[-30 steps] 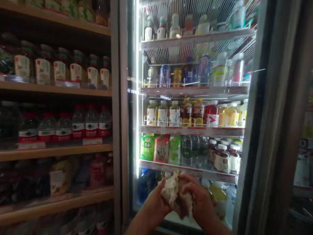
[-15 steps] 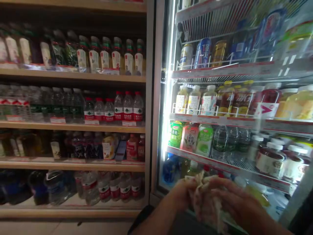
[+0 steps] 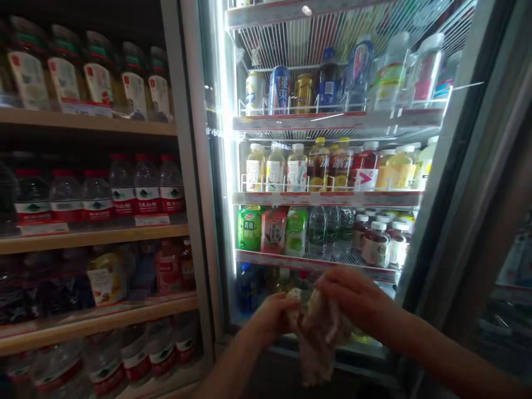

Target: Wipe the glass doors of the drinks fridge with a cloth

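A crumpled, pale cloth [image 3: 318, 343] hangs between my two hands, low in front of a lit drinks fridge. My left hand [image 3: 272, 316] is closed on the cloth's left edge. On the other side, my right hand [image 3: 349, 291] grips its upper right part, with the fingers bent over it. The cloth's lower end droops loosely below both hands. Behind them is the fridge's glass front, with a shelf edge [image 3: 299, 262] just above my hands.
Rows of bottles and cans stand on the fridge's wire shelves, among them a green carton-shaped bottle [image 3: 249, 228] and a blue can [image 3: 279, 88]. To the left, wooden shelves [image 3: 103, 237] hold water bottles [image 3: 147, 183]. A dark metal door frame [image 3: 461, 183] rises at the right.
My view has turned right and the fridge now sits more centrally. Both hands still hold the cloth, which is spread wider and hangs lower between them.
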A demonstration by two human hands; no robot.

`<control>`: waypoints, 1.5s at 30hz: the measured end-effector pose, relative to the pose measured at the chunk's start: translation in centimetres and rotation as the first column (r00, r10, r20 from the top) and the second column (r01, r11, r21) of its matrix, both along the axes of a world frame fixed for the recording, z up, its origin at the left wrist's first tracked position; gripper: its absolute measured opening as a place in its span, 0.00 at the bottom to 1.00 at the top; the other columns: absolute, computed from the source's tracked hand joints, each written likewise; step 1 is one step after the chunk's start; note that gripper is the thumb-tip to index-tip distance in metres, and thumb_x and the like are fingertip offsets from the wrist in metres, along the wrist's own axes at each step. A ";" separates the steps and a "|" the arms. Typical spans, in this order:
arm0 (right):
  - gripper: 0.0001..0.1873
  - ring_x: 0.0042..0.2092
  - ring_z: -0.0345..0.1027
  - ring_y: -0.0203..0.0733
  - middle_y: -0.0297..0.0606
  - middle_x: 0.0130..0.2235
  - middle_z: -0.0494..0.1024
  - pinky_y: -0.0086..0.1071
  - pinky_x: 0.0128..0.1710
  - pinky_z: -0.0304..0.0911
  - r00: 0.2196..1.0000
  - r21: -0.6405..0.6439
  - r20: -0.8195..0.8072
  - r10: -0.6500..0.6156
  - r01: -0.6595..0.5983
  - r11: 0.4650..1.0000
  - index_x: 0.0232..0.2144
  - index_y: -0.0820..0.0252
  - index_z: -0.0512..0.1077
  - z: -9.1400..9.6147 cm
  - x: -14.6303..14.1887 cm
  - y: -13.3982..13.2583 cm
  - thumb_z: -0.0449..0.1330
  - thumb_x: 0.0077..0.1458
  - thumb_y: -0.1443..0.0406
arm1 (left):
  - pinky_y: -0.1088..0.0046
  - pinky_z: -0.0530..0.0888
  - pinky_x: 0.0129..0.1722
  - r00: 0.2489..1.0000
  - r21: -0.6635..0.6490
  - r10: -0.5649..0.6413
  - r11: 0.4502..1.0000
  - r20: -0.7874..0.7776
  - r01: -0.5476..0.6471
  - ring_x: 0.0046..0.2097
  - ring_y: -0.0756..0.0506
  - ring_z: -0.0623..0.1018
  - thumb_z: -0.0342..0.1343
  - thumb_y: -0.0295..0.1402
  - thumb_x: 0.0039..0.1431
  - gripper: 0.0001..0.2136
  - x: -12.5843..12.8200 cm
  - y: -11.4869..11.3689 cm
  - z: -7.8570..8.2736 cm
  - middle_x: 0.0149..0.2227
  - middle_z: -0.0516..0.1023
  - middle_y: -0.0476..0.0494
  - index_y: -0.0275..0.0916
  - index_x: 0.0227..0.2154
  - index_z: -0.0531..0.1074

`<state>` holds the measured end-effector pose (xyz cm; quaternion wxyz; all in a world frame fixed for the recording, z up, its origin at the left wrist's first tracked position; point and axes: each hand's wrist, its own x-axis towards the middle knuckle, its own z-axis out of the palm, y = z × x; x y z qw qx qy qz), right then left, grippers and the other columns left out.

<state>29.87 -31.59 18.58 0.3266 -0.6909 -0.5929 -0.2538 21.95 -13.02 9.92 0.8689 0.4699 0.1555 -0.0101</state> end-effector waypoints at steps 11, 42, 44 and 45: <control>0.14 0.41 0.67 0.45 0.37 0.36 0.76 0.40 0.41 0.60 0.948 -0.124 0.135 -0.289 0.306 0.944 0.27 0.57 0.71 0.2 2.9 -2.3 0.50 0.41 0.75 | 0.72 0.69 0.30 0.983 0.003 0.176 0.984 0.058 -0.176 0.34 0.46 0.77 0.66 0.38 0.38 0.36 -0.5 -3.0 -2.6 0.39 0.75 0.46 0.46 0.53 0.59; 0.23 0.64 0.44 0.53 0.43 0.63 0.54 0.55 0.59 0.45 0.701 0.646 0.225 -0.676 0.413 0.643 0.54 0.57 0.63 1.8 13.4 -5.7 0.50 0.55 0.68 | 0.56 0.68 0.50 0.710 0.741 0.212 -0.202 0.672 -0.641 0.49 0.38 0.70 0.49 0.37 0.51 0.17 3.8 5.6 6.8 0.46 0.70 0.37 0.35 0.42 0.70; 0.26 0.65 0.35 0.56 0.44 0.65 0.46 0.60 0.59 0.41 0.671 0.560 0.288 -0.683 0.461 0.689 0.57 0.57 0.60 -1.4 13.3 -3.3 0.50 0.56 0.68 | 0.57 0.68 0.51 0.678 0.618 0.023 -0.432 0.735 -0.656 0.51 0.38 0.68 0.47 0.32 0.53 0.15 4.4 5.9 5.4 0.47 0.69 0.36 0.36 0.42 0.71; 0.26 0.66 0.34 0.56 0.43 0.66 0.45 0.59 0.59 0.42 0.676 0.482 0.355 -0.645 0.459 0.746 0.58 0.57 0.59 -3.2 12.7 -2.1 0.50 0.55 0.67 | 0.58 0.67 0.51 0.678 0.556 -0.084 -0.505 0.730 -0.660 0.52 0.39 0.68 0.47 0.29 0.53 0.15 4.6 5.5 4.6 0.47 0.69 0.37 0.36 0.43 0.71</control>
